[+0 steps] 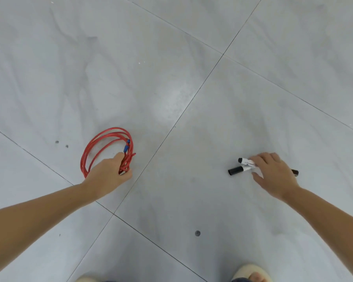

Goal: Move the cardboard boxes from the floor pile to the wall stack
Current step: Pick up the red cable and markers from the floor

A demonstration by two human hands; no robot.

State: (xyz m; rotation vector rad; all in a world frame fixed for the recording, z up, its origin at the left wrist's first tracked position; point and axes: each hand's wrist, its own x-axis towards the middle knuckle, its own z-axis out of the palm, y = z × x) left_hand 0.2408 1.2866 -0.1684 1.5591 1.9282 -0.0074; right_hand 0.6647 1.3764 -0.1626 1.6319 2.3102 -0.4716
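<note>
Head view, looking down on a grey tiled floor (192, 88). Left hand (108, 176) is clenched around a coiled red cable (94, 145), the coil hanging beside the hand. Right hand (273, 174) grasps two black-capped markers (240, 165), held side by side across the fingers. Toes of pale slippers (251, 271) show at the bottom edge. No cardboard boxes are in view; their location cannot be told

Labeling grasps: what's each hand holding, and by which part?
Left hand grips the red coiled cable at the coil's right side. Right hand holds two markers around mid-barrel.
</note>
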